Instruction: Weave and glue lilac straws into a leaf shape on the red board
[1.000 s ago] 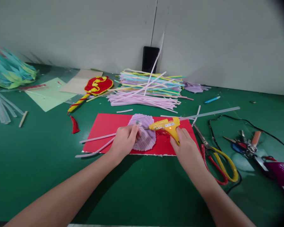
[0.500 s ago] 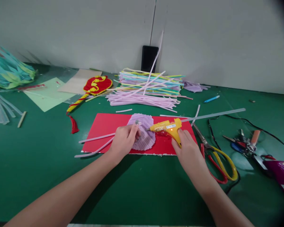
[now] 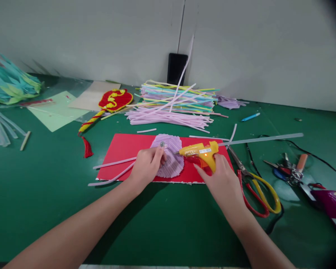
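My left hand [image 3: 147, 164] is closed in a pinch over a lilac disc [image 3: 173, 168] made of rows of pipe cleaners. Two lilac pipe cleaners [image 3: 112, 164] run out leftwards from under that hand. A small shiny round piece [image 3: 162, 144] shows by my left thumb tip; whether it is held or lies on the disc is unclear. My right hand [image 3: 222, 181] grips the handle of a yellow hot glue gun [image 3: 197, 149], thumb stretched away from the trigger. Its nozzle points left, close to the disc. A glue stick [image 3: 266, 139] sticks out of its back. Under the disc lies a red board [image 3: 123, 147].
Red-and-yellow-handled scissors [image 3: 257, 194], keys [image 3: 294, 173] and a purple tool [image 3: 332, 205] lie at right, near a black cord. Behind are piled pipe cleaners [image 3: 173, 101] and a phone [image 3: 177, 69] against the wall. A red-yellow fan-shaped craft [image 3: 116, 100] lies left.
The glue gun and my right hand have shifted slightly to the right, and my right thumb has opened away from the handle. My left hand has stayed in place.
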Demonstrator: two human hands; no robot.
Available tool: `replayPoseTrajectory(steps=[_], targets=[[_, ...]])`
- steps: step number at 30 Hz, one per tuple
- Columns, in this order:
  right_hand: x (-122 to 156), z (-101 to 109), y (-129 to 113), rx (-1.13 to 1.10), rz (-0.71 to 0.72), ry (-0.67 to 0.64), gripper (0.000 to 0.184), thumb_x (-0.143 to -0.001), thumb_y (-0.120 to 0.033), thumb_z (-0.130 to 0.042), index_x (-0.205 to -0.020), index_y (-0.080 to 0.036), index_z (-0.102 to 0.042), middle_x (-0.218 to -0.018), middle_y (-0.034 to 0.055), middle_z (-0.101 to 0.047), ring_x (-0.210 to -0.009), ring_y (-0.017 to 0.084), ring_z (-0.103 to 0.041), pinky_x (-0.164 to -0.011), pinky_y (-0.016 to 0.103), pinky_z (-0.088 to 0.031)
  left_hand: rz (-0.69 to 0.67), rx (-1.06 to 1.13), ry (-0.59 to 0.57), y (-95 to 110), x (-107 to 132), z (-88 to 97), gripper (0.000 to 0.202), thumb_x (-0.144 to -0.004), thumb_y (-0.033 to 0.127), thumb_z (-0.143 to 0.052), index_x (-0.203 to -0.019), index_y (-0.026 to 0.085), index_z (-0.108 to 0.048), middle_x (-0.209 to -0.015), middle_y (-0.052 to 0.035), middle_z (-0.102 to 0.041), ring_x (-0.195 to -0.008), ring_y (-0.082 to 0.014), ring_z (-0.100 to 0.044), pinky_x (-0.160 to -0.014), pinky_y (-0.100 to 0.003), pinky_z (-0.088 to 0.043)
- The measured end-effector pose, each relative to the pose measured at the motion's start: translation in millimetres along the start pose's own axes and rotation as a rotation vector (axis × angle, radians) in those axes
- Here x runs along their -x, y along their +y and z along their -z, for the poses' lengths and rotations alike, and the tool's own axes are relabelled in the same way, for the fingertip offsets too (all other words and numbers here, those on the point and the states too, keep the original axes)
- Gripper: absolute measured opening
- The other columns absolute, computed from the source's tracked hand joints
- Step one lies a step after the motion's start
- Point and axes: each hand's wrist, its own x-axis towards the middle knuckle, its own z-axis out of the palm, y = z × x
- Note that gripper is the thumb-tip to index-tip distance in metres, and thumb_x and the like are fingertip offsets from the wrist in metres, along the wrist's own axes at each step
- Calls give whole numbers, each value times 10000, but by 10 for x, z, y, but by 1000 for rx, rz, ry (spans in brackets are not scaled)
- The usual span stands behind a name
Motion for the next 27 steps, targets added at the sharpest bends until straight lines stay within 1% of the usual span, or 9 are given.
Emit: replayPoseTrajectory(steps=[6,9,13,16,22,27], targets=[[-7,-39,14,-22,7,6,594,-869,-618,-415,-1118,-87,-510,-985,180,-612,-796,263,-628,-563,322,-495,1,3,-4,-6,5,1,506,-940,450,-347,-590,174,-587,-538,-8,-601,-503,-121,-568,-504,-212,-420],[-3,-46,21,-38,21,-9,597,-879,-616,-391,-1123,-84,-509,-981,183,-610,-814,271,-622,-581,337,-500,-4,6,-7,-7,6,2,502,-937,448,-352,-592,173,-591,-535,-4,-596,-501,-120,-566,-505,-211,-418],[6,-65,36,-54,40,1,591,-886,-602,-393,-1137,-79,-508,-967,181,-609,-830,275,-616,-602,351,-507,-2,6,-6,-6,4,1,500,-939,442,-350,-593,171,-590,-538,-6,-599,-504,-121,-568,-507,-211,-418],[16,-88,58,-43,60,-3,561,-901,-552,-406,-1161,-65,-503,-975,188,-605,-838,277,-614,-612,356,-512,2,5,-1,-5,4,0,497,-939,439,-352,-593,172,-590,-534,-7,-598,-504,-123,-569,-504,-211,-419],[26,-88,84,-68,83,2,440,-926,-409,-399,-1194,-78,-506,-988,178,-607,-830,260,-617,-641,365,-528,-2,-1,1,1,5,0,495,-943,423,-348,-587,173,-586,-532,-10,-597,-504,-123,-570,-503,-209,-421],[29,-55,69,-100,93,-9,423,-932,-364,-358,-1222,-88,-495,-1005,185,-605,-868,275,-620,-669,395,-536,-3,-5,1,-7,3,-2,497,-942,427,-347,-588,174,-587,-534,-7,-598,-501,-119,-570,-507,-207,-424]])
